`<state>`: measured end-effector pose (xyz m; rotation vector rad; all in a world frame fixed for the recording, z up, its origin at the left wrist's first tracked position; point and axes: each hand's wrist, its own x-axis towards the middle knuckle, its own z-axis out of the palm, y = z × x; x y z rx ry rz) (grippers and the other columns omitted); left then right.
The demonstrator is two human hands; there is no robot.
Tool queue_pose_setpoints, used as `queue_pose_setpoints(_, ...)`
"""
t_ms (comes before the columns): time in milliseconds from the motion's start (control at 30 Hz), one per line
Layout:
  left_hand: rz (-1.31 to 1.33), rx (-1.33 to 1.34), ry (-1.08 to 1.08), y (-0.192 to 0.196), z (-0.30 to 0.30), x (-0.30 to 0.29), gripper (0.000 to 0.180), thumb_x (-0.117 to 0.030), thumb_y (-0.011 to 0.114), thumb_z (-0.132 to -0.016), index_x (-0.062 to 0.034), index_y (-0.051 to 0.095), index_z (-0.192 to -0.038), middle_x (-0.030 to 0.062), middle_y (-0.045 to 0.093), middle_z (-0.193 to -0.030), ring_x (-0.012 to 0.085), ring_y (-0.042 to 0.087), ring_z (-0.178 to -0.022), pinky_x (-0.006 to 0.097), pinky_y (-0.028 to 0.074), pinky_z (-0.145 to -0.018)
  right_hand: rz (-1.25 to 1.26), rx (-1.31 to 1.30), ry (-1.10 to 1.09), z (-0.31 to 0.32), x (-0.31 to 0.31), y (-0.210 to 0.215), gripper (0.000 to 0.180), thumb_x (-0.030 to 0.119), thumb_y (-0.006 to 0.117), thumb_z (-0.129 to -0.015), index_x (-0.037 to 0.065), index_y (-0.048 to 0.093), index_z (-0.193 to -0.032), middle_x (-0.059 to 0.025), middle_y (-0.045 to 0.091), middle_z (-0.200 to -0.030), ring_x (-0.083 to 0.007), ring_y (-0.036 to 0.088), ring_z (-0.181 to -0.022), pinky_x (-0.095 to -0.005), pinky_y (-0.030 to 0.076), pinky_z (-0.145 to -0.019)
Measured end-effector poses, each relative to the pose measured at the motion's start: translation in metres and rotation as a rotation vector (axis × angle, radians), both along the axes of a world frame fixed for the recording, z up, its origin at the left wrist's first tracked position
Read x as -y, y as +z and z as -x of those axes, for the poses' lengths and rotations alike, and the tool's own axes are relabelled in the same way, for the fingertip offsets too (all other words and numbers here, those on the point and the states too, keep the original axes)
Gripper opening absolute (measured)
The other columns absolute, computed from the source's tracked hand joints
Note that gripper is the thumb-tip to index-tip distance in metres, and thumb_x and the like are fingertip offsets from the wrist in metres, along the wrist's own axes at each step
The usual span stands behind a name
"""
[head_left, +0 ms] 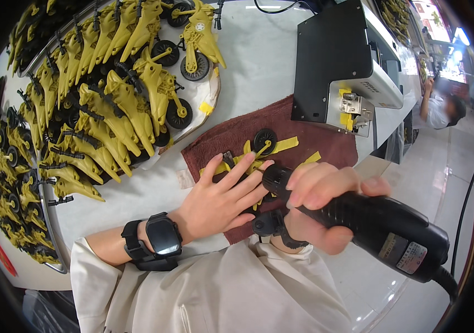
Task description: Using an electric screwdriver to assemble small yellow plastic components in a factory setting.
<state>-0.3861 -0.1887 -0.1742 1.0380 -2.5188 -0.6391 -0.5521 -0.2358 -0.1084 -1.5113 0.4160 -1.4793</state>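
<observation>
My right hand (325,194) is wrapped around a black corded electric screwdriver (384,227), whose nose points left toward a yellow toy motorcycle (262,150). The toy lies on a dark red cloth (214,141), one black spoked wheel (265,140) showing at its far end. Fingers spread, my left hand (214,202) rests flat over the toy's near side and covers much of it. The screwdriver's tip and the spot it meets are hidden behind my fingers. Strips of yellow tape (289,144) lie on the cloth beside the toy.
Rows of yellow toy motorcycles (115,111) fill a tray at the left, with more beyond it. A black and silver screw-feeding machine (334,61) stands behind the cloth. Another person (442,108) sits far off at the right. The screwdriver's cord (446,280) trails off at lower right.
</observation>
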Motion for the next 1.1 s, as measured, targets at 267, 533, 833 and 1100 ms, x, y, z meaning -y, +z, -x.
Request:
queue_pose_setpoints(267, 0.011, 0.017, -0.005, 0.001, 0.0, 0.0, 0.053, -0.045, 0.065, -0.074, -0.019, 0.05, -0.118, 0.0007, 0.042, -0.133, 0.0242, 0.03, -0.132, 0.047, 0.032, -0.092, -0.067, -0.029, 0.117, -0.009, 0.006, 0.002, 0.06, -0.003, 0.072, -0.069, 0.002, 0.037, -0.118, -0.021, 0.058, -0.09, -0.03, 0.059, -0.074, -0.0447, 0.048, -0.067)
queue_pose_setpoints(533, 0.057, 0.038, 0.025, 0.008, 0.004, 0.001, 0.063, -0.048, 0.062, -0.076, -0.0198, 0.045, -0.129, 0.0023, 0.035, -0.143, 0.0245, 0.034, -0.129, 0.047, 0.032, -0.093, 0.121, 0.085, -0.4, 0.037, 0.015, 0.062, 0.056, 0.041, 0.053, -0.083, 0.003, 0.045, -0.124, -0.0046, 0.043, -0.068, -0.0164, 0.045, -0.053, -0.0341, 0.039, -0.055)
queue_pose_setpoints(833, 0.034, 0.005, 0.026, 0.004, 0.002, 0.0, 0.059, -0.049, 0.06, -0.077, -0.0175, 0.05, -0.126, 0.005, 0.038, -0.142, 0.0286, 0.033, -0.131, 0.055, 0.019, -0.103, 0.034, -0.102, -0.84, 0.057, 0.072, 0.055, 0.045, 0.038, 0.051, -0.089, 0.006, 0.041, -0.12, -0.0064, 0.051, -0.066, -0.0173, 0.048, -0.055, -0.0336, 0.042, -0.06)
queue_pose_setpoints(1100, 0.023, -0.018, -0.018, 0.005, 0.002, 0.004, 0.06, -0.049, 0.06, -0.078, -0.0174, 0.049, -0.128, 0.0064, 0.038, -0.142, 0.0282, 0.031, -0.134, 0.054, 0.022, -0.103, 0.096, -0.09, -0.583, 0.021, 0.014, 0.043, 0.064, 0.045, 0.056, -0.086, -0.001, 0.033, -0.124, -0.0098, 0.05, -0.064, -0.0186, 0.046, -0.046, -0.0324, 0.04, -0.046)
